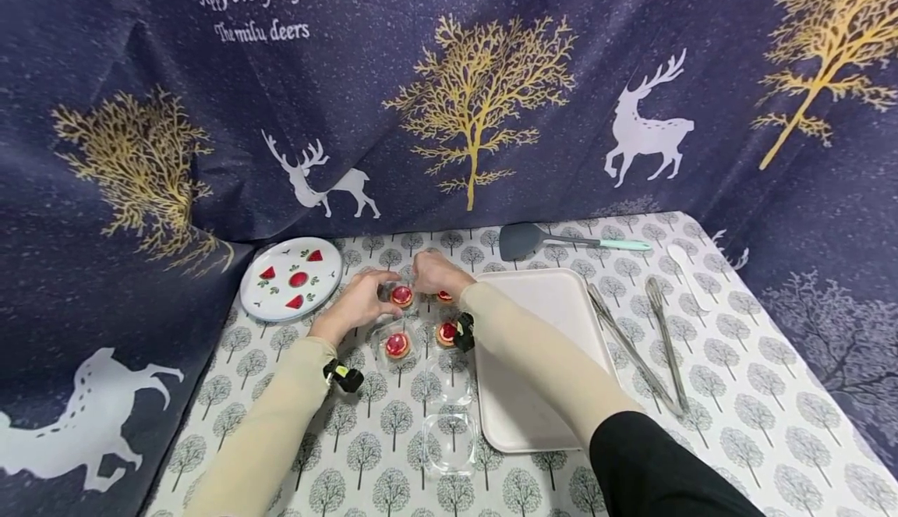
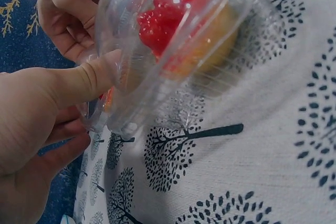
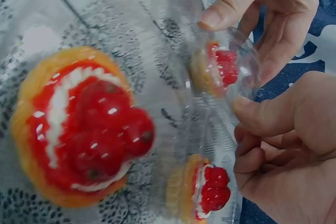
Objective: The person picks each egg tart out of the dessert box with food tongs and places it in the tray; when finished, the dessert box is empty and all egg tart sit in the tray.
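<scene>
My left hand (image 1: 361,299) holds a transparent plastic box at the back left of a small group, thumb on one side and fingers on the other. Inside it is a tart (image 1: 401,296) with glossy red fruit on top. At the same box's edge, my right hand (image 3: 294,145) has curled fingers, and its thumb and forefinger pinch the rim. The right wrist view shows the domed plastic box (image 3: 249,66) between both hands. Nearer stand two more boxed tarts, a left one (image 1: 397,345) and a right one (image 1: 446,334). Another tart (image 1: 445,296) is partly hidden by my right arm.
Two transparent boxes (image 1: 450,443) stand in front. Right of them lies a white tray (image 1: 540,423), then tongs (image 1: 666,338), a white spoon (image 1: 691,279) and a spatula (image 1: 522,242) behind. A watermelon-patterned plate (image 1: 281,308) sits at the back left.
</scene>
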Motion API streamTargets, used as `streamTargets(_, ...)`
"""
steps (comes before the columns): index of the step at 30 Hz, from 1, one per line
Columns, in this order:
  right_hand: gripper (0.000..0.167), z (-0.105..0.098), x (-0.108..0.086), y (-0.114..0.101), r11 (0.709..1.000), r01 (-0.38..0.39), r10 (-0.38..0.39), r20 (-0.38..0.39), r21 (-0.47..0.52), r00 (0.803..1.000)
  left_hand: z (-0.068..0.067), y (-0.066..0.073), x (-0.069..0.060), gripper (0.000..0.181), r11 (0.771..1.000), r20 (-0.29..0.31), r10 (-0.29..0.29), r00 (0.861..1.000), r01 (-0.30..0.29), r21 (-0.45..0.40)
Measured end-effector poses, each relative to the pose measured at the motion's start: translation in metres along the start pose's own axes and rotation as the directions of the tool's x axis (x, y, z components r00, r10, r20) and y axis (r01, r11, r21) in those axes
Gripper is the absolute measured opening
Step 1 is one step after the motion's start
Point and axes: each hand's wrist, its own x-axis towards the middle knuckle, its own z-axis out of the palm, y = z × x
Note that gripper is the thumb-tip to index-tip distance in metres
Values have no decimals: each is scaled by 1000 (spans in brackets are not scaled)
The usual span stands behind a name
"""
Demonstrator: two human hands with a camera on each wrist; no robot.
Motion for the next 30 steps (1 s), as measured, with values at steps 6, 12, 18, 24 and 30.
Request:
streamTargets(6,24,2,4,-4,998,4,-2,38,-62,999,2,1,-3,72,1000,-2,-9,1000,9,-6)
streamTargets(12,14,3,5,-9,992,-67,68,6,-104,998,4,0,-5,71,1000,-23,6,1000,-6,-3)
streamTargets(18,21,3,4,-9,993,-96,96,-11,-69,995,6,0,-5,72,1000,-14,-15,1000,14,-9)
streamTargets(24,41,0,-1,-6,998,-64,64,-36,7,997,6,0,-7,72,1000,-35,-1,999,0,-17)
streamTargets(30,48,-2,-6,-2,998,-29,33,-78,47,996,5,-1,-8,72,999,-48,30,998,-30,-11)
